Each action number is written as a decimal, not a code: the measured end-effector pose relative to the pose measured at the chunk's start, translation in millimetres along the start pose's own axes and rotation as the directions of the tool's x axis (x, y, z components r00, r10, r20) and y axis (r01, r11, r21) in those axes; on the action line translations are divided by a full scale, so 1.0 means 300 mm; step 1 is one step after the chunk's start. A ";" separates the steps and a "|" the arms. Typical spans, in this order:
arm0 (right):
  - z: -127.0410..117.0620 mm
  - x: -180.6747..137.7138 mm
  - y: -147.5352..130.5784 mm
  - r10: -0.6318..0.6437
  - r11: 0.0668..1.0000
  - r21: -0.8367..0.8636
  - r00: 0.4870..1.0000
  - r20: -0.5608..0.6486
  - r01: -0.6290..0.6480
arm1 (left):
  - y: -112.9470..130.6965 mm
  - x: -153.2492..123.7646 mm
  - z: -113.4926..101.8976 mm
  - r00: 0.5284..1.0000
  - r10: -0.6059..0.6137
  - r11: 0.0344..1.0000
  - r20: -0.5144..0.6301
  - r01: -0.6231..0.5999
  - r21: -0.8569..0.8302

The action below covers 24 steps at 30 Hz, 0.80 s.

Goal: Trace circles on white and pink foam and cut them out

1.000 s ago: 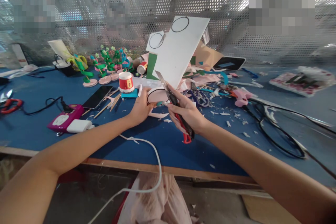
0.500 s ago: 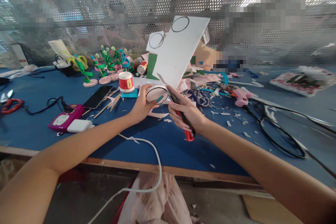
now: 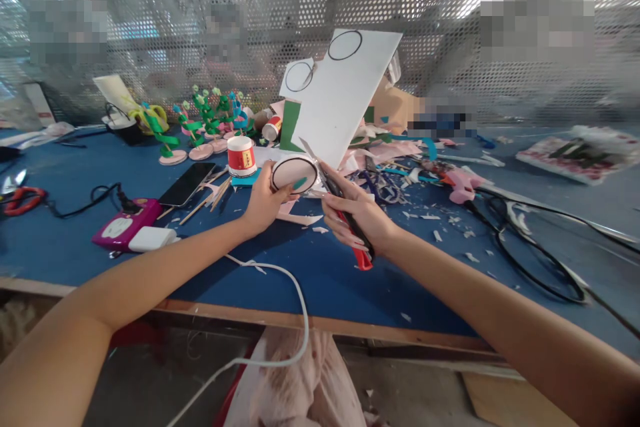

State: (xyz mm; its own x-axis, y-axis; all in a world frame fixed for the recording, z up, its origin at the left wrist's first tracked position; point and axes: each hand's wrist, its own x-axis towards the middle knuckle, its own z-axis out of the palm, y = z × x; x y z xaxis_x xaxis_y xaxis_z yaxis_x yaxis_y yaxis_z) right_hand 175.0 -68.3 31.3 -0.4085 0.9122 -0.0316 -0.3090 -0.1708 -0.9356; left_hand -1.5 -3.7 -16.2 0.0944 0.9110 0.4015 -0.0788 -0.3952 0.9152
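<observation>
My left hand (image 3: 267, 199) pinches a small pale disc (image 3: 293, 170) with a black line drawn around its edge, the thumb lying across its face. Close on its right, my right hand (image 3: 355, 210) is closed around a utility knife (image 3: 354, 230) with a black and red handle. The knife's bare blade points up and left, just beyond the disc's right edge; whether it touches cannot be made out. Behind both hands leans a large white board (image 3: 335, 100) with a black circle drawn on it. A smaller white piece with another circle stands beside it.
Left of my hands are a red and white paper cup (image 3: 241, 159), a black phone (image 3: 188, 185), a purple power socket (image 3: 125, 223) and red-handled scissors (image 3: 23, 200). Several green spiral paper plants (image 3: 200, 117) stand behind. Paper scraps and a pink glue gun (image 3: 461, 185) lie to the right.
My left hand has shifted slightly left with the disc, which now shows more of its outlined face beside the blade. My right hand and the knife have barely moved.
</observation>
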 end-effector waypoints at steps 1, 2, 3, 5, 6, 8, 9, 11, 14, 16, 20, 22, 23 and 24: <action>0.000 0.000 0.000 0.002 1.000 -0.001 1.000 0.000 -0.002 | -0.002 0.001 -0.001 1.000 0.001 1.000 0.002 -0.001 0.005; 0.000 -0.001 0.000 0.003 1.000 -0.004 1.000 0.000 -0.003 | -0.004 0.001 -0.002 1.000 0.002 1.000 0.009 -0.002 0.008; 0.000 -0.001 0.000 0.001 1.000 -0.007 1.000 0.002 -0.001 | -0.006 0.002 -0.003 1.000 0.004 1.000 0.014 -0.004 0.011; -0.002 0.000 0.001 -0.003 1.000 -0.011 1.000 0.009 0.003 | -0.008 0.001 -0.004 1.000 0.009 1.000 0.021 -0.009 0.020; -0.003 0.000 0.002 -0.004 1.000 -0.011 1.000 0.013 0.004 | -0.008 0.000 -0.005 1.000 0.011 1.000 0.021 -0.012 0.027; -0.003 0.000 0.003 -0.004 1.000 -0.004 1.000 0.017 0.004 | -0.007 -0.001 -0.005 1.000 0.016 0.999 0.019 -0.017 0.043; -0.003 0.000 0.003 -0.002 1.000 0.000 1.000 0.018 0.002 | -0.006 -0.002 -0.005 1.000 0.018 0.999 0.020 -0.019 0.049; -0.003 -0.001 0.004 0.000 1.000 0.007 1.000 0.019 0.000 | -0.003 -0.005 -0.005 0.999 0.020 0.998 0.029 -0.021 0.054; -0.002 -0.001 0.006 0.000 1.000 0.005 1.000 0.022 0.000 | 0.000 -0.008 -0.006 0.998 0.024 0.998 0.057 -0.027 0.054; -0.002 -0.001 0.006 -0.001 1.000 -0.003 1.000 0.025 0.001 | 0.001 -0.010 -0.006 0.998 0.026 0.997 0.066 -0.030 0.069; -0.002 -0.001 0.005 -0.006 1.000 -0.003 1.000 0.025 0.006 | 0.001 -0.013 -0.007 0.994 0.014 0.991 0.106 -0.028 0.129; -0.001 0.000 0.005 -0.002 1.000 0.001 1.000 0.024 0.002 | 0.001 -0.014 -0.008 0.993 0.008 0.991 0.120 -0.023 0.131; -0.001 0.000 0.005 -0.001 1.000 0.004 1.000 0.023 0.000 | 0.000 -0.014 -0.008 0.994 0.011 0.992 0.113 -0.025 0.127; -0.001 0.001 0.006 0.000 1.000 0.007 1.000 0.025 -0.001 | 0.000 -0.013 -0.007 0.995 0.017 0.992 0.096 -0.030 0.127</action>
State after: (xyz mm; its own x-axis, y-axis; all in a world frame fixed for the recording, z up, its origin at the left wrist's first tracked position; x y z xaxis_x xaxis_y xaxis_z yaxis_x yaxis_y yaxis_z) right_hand 174.6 -68.3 29.3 -0.4298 0.9026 -0.0233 -0.3150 -0.1740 -0.9330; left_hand -4.0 -7.0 -17.9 0.1883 0.8884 0.4188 0.0448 -0.4337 0.8999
